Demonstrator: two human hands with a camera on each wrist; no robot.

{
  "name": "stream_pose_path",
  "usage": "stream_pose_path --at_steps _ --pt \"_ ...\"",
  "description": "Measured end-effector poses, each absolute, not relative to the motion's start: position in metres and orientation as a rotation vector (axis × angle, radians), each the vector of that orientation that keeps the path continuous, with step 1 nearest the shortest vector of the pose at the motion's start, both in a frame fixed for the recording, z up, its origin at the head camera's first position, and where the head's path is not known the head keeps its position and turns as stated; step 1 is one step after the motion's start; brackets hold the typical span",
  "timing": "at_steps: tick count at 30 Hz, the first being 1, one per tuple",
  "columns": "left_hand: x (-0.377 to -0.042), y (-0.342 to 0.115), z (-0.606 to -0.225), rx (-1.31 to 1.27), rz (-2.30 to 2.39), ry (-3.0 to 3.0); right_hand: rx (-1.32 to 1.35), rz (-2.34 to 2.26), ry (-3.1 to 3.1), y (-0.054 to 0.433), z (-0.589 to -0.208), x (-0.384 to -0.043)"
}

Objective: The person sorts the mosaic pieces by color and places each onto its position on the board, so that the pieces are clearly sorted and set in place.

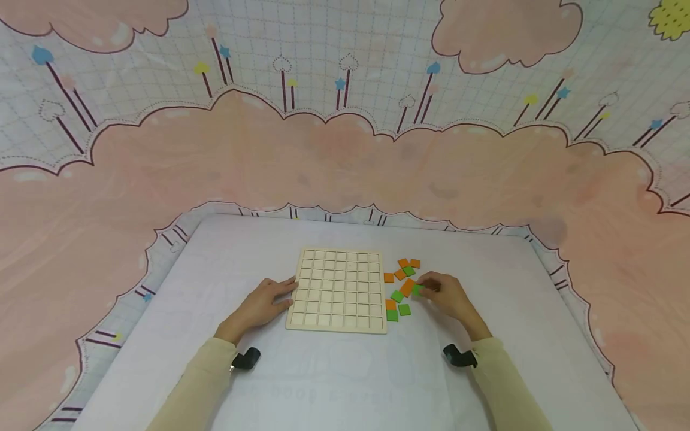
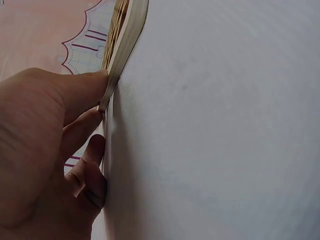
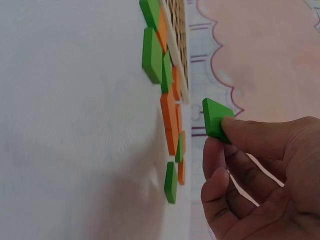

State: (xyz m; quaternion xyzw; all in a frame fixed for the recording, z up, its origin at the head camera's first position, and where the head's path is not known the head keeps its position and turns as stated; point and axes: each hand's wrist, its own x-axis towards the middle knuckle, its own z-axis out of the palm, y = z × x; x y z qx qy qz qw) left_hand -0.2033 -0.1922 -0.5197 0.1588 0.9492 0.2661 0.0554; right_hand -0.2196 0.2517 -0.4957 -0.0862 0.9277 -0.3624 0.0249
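Observation:
A light wooden grid board (image 1: 336, 291), its square cells bare, lies on the white-covered table. At the board's left edge rests my left hand (image 1: 264, 302), fingers and thumb spread apart along the side. The left wrist view has the thumb (image 2: 85, 92) right at the rim of the board (image 2: 125, 47). Right of the board, my right hand (image 1: 444, 294) pinches a green square tile (image 3: 216, 119) between thumb and fingers. In the right wrist view this tile is held up off the table, while the other fingers curl loosely below it.
Loose orange tiles (image 1: 403, 263) and green tiles (image 1: 404, 309) lie scattered between the board and my right hand, several of each. Some sit against the board's right edge. A patterned cloth (image 1: 345, 161) with cloud shapes hangs behind the table.

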Motion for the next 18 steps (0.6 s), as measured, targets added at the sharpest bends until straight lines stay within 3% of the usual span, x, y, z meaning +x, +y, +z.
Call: stream_pose_path --at_steps 18 --pt "-0.204 -0.192 -0.521 0.461 0.774 2.878 -0.365 -1.254 2.783 0.2 -0.487 -0.228"
